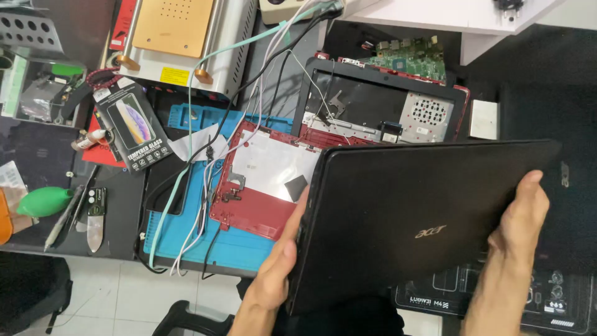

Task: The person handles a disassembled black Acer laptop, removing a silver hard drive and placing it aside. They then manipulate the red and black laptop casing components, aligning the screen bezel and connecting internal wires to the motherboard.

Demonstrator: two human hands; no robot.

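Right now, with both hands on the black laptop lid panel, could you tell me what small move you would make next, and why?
Probably keep the black lid panel lifted and carry it toward yourself before lowering it. The left hand and right hand hold its opposite edges, and the panel hangs partly over the red case part, the loose cables and the open laptop base, so lowering it here could press on them.

A dark worktable is seen across the scene, with a blue work mat laid on it. Pale tiled floor is visible at the near left, beside a black chair. A white shelf is noted at the far right.
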